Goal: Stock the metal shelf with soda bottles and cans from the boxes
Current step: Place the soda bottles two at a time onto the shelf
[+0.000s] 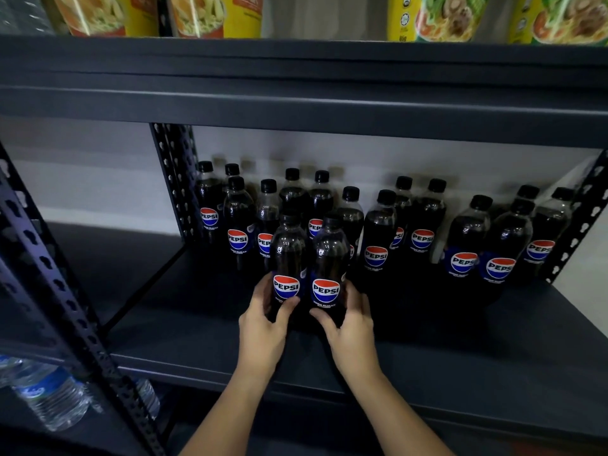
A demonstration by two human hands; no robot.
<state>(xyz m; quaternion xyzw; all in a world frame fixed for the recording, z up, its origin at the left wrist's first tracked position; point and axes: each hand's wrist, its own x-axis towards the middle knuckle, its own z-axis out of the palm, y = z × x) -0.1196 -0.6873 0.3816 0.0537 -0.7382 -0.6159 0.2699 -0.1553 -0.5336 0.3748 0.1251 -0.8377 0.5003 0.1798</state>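
Observation:
Two dark Pepsi bottles stand upright side by side on the dark metal shelf board. My left hand grips the left bottle near its base, thumb across the front. My right hand grips the right bottle the same way. Behind them, several more Pepsi bottles with black caps stand in loose rows against the back wall, from the left post to the right post.
The upper shelf beam hangs low overhead, with snack packs on top. Perforated metal posts stand at left and right. Water bottles lie on the lower level at bottom left.

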